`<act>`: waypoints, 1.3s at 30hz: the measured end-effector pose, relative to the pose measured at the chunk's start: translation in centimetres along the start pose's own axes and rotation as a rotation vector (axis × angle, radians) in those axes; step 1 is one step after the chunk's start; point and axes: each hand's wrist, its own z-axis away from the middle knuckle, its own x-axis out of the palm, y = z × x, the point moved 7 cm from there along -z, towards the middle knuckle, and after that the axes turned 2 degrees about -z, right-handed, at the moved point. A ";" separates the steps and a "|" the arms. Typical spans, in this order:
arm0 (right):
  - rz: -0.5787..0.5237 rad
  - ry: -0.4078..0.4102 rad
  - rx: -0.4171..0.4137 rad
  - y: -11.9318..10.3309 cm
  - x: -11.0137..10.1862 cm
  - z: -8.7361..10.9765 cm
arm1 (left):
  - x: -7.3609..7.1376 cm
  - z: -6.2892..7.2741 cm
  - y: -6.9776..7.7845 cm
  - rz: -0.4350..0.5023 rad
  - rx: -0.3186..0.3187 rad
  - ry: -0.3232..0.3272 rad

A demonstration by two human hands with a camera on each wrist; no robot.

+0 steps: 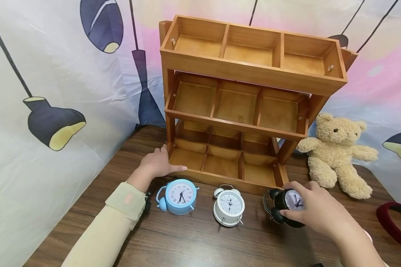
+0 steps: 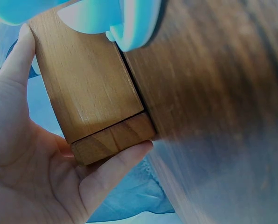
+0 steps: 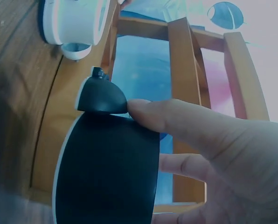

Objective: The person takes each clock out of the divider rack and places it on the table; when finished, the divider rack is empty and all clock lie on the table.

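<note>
My left hand holds the lower left front corner of a three-tier wooden shelf. In the left wrist view, its thumb and fingers lie on either side of that wooden corner. My right hand grips a black twin-bell alarm clock, which stands tilted by the shelf's right front corner. The right wrist view shows the thumb at the clock's bell, with the black casing beside the fingers. Between my hands, a light blue alarm clock and a white alarm clock lie face up.
All the shelf's visible compartments hold nothing. A beige teddy bear sits right of the shelf on the dark wooden table. A dark red headband lies at the right edge. Behind hangs a cloth with printed lamps.
</note>
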 end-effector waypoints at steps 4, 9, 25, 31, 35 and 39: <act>-0.007 -0.040 0.019 1.1 0.7 0.2 | -0.1 0.0 -0.1 -0.004 -0.002 0.002; -0.006 -0.096 0.050 2.5 1.7 0.2 | 0.0 0.0 -0.1 -0.011 0.001 0.000; -0.026 -0.162 0.100 5.8 3.8 -0.7 | 0.1 -0.1 -0.2 -0.008 0.001 0.005; -0.024 -0.144 0.089 6.1 4.1 -0.7 | 0.0 0.0 -0.1 -0.007 -0.003 0.001; -0.029 -0.148 0.092 6.2 4.3 -0.7 | 0.0 0.1 -0.1 -0.006 -0.005 -0.002; -0.040 -0.149 0.090 6.3 4.5 -0.7 | -0.1 0.2 0.0 -0.004 -0.007 -0.004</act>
